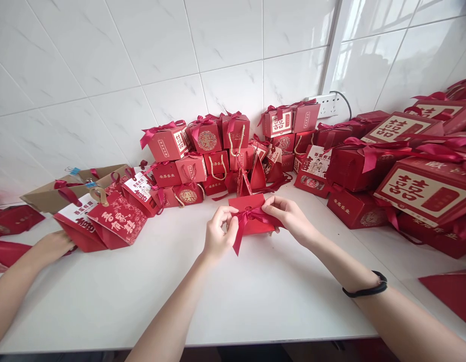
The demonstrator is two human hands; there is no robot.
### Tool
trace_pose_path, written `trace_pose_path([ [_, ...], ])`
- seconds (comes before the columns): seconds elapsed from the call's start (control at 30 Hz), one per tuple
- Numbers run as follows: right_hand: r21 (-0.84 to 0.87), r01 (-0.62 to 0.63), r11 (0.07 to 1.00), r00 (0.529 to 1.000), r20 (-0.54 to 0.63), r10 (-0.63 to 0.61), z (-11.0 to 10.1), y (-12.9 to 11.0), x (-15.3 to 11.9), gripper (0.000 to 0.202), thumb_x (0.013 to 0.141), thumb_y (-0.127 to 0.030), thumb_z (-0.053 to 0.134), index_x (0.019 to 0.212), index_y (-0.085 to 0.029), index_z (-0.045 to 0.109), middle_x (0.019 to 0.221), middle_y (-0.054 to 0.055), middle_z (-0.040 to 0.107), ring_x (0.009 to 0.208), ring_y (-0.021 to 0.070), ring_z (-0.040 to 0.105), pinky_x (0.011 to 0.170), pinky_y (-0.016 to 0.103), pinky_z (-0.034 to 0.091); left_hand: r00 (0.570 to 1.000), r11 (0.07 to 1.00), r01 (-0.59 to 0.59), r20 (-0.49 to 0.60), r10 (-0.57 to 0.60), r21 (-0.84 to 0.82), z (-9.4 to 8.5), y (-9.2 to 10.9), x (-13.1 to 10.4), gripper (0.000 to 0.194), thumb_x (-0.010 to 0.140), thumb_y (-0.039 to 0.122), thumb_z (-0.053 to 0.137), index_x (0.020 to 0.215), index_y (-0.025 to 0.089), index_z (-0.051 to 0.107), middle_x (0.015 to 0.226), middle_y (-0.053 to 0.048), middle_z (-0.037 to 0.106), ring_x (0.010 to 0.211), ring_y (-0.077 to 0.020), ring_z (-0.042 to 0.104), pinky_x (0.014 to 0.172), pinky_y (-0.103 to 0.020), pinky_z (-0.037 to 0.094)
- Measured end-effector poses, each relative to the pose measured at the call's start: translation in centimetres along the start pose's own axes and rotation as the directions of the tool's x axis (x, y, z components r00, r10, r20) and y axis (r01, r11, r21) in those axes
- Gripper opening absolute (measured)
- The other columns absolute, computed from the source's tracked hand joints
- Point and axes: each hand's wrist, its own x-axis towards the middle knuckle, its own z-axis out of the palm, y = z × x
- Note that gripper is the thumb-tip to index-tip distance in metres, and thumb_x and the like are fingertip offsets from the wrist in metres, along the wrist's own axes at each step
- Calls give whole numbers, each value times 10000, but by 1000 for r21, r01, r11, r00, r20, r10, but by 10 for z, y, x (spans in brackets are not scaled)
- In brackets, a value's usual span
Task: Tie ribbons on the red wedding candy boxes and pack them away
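A small red gift box [238, 203] stands on the white table in front of me, with a dark red ribbon [251, 215] tied in a bow across its front. My left hand [221, 229] pinches the bow's left part between thumb and fingers, and one ribbon tail hangs below it. On the other side, my right hand [289, 216] has its fingers closed on the right loop of the bow. A black band [365, 285] circles my right wrist. The back of the box is partly hidden behind the ribbon and my fingers.
Stacked red gift boxes [167, 143] line the tiled wall, and a larger pile [417, 186] fills the right side. At left, a co-worker's hand [55, 246] reaches beside red bags [122, 216]. Behind them lies a brown carton [48, 193]. A power strip [327, 105] sits by the wall.
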Motion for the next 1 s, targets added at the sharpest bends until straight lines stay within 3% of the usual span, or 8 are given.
trace_pose_path([
  [0.17,-38,19,999,1000,-13,-19,-1,2,1,292,719,-437,618,697,-179,482,591,-31,531,434,87,478,383,221,385,998,997,69,-3,-69,-26,2,0,1,138,804,308,553,876,196,517,528,68,396,517,-92,409,539,-210,356],
  [0.27,-98,43,994,998,-31,-47,-2,5,3,339,705,-490,627,718,-175,501,608,-25,541,448,84,471,398,224,377,983,985,172,-62,-172,-14,4,0,5,301,735,329,648,974,207,514,585,71,396,578,-91,450,612,-213,403],
  [0.37,-140,90,986,994,-46,-97,-2,10,5,384,693,-534,627,749,-168,526,662,1,574,517,94,492,461,233,388,929,930,359,-68,-365,-80,2,0,11,628,645,325,732,1194,229,443,827,10,517,725,-117,549,689,-253,464],
  [0.47,-115,126,985,989,-64,-134,-2,13,7,417,668,-556,644,781,-168,536,737,19,594,639,120,529,571,254,427,834,818,550,146,-532,-165,-3,4,16,868,636,325,749,1363,275,277,1110,-72,547,861,-176,604,749,-319,500],
  [0.53,-77,117,990,990,-72,-123,-2,13,7,439,655,-564,656,813,-172,535,751,15,591,667,124,532,608,263,434,819,809,559,275,-504,-183,-7,7,16,856,663,309,734,1376,280,261,1204,-85,536,992,-210,586,828,-343,489],
  [0.6,-25,95,995,992,-82,-97,-2,12,7,458,642,-569,669,833,-176,531,741,4,578,652,120,524,609,267,438,838,840,512,318,-443,-178,-8,9,15,789,684,297,719,1350,273,297,1283,-85,494,1116,-230,526,906,-357,457],
  [0.8,65,63,996,988,-146,-53,-4,10,7,483,605,-565,706,841,-176,545,741,4,570,670,121,523,615,273,469,875,889,450,235,-422,-79,-5,10,9,758,649,306,750,1268,269,314,1395,-110,302,1235,-283,414,969,-414,405],
  [1.0,3,66,998,973,-221,-64,-4,13,10,423,634,-532,684,829,-185,540,793,23,591,691,145,565,540,258,479,869,870,436,358,-341,-230,-1,9,7,686,701,321,702,1189,278,223,1295,-89,411,1172,-231,478,947,-397,427],
])
